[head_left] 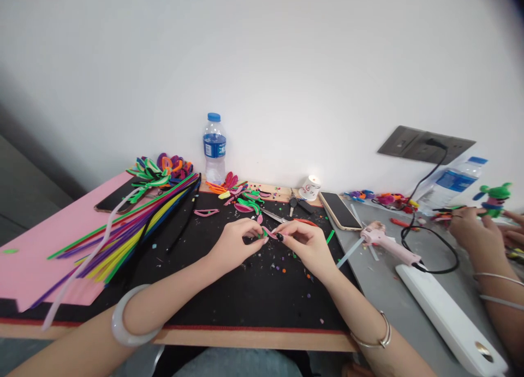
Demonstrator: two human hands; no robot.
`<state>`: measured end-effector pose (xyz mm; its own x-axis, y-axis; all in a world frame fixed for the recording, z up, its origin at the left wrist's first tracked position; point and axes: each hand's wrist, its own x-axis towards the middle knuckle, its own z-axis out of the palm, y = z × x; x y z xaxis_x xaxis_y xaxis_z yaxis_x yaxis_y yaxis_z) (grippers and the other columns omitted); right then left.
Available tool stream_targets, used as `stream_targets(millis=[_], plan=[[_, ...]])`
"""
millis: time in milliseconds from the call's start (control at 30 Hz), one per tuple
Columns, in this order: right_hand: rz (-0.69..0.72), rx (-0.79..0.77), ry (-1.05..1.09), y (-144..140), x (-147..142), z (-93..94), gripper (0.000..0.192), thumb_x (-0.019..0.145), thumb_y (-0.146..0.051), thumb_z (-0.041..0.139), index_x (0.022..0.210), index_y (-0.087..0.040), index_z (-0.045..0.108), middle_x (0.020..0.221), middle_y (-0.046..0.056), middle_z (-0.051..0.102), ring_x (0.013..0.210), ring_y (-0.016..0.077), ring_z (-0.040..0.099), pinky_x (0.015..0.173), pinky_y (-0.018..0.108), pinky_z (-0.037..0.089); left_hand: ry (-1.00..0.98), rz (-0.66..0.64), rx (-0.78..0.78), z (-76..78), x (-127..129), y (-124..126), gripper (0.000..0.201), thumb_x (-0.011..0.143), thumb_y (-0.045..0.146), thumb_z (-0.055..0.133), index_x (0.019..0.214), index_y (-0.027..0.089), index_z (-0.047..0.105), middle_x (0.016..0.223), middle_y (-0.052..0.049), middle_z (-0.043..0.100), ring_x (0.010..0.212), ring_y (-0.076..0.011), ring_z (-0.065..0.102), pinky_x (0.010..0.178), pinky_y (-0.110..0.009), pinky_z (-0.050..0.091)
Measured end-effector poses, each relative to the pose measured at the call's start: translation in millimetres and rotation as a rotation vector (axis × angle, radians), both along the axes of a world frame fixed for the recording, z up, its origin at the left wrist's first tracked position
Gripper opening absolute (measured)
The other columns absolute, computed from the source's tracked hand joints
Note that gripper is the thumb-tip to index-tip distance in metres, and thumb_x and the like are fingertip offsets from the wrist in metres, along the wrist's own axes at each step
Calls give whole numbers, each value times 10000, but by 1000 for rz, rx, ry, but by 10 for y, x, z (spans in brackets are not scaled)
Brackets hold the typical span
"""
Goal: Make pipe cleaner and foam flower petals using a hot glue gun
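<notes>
Head view | pink strip | slim, gently curved, partly hidden

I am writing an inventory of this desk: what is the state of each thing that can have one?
Left hand: pinching pink strip
Right hand: pinching pink strip
Pink strip: held, curved
Left bottle: capped, upright
Right bottle: capped
Phone: face up, screen dark
Cup: looks upside down
Glue gun: lying down
Plug: in the wall socket
Scissors: partly hidden, opening unclear
Green figure: in another person's hand
</notes>
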<state>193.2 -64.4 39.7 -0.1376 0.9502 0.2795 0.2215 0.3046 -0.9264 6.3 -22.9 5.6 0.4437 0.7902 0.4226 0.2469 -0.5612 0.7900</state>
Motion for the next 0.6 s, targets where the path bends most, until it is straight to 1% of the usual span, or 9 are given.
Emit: stream_targets(millis=[133, 400, 600], plan=[[15, 33, -14, 5, -8, -23, 81, 769, -222, 631, 694, -191, 634, 860, 59, 679, 825, 186, 627, 773, 321, 467, 1, 16, -2, 1, -5, 13, 49, 750, 181, 614, 784, 152, 635, 821, -43, 655, 721, -134, 623, 691, -248, 545], [11, -3, -46, 6, -15, -74, 89, 777, -256, 628, 714, -195, 644, 865, 62, 696, 842, 199, 633, 783, 339, 473, -4, 28, 2, -21, -9, 21, 39, 739, 174, 620, 770, 153, 630, 809, -37, 656, 721, -135, 624, 681, -247, 547], [-3, 0, -68, 5, -29, -63, 82, 775, -227, 622, 700, -193, 628, 842, 62, 694, 836, 197, 634, 777, 339, 473, -25, 28, -35, -13, -1, 9, 41, 735, 153, 615, 775, 149, 623, 787, -28, 642, 708, -124, 619, 686, -243, 550]])
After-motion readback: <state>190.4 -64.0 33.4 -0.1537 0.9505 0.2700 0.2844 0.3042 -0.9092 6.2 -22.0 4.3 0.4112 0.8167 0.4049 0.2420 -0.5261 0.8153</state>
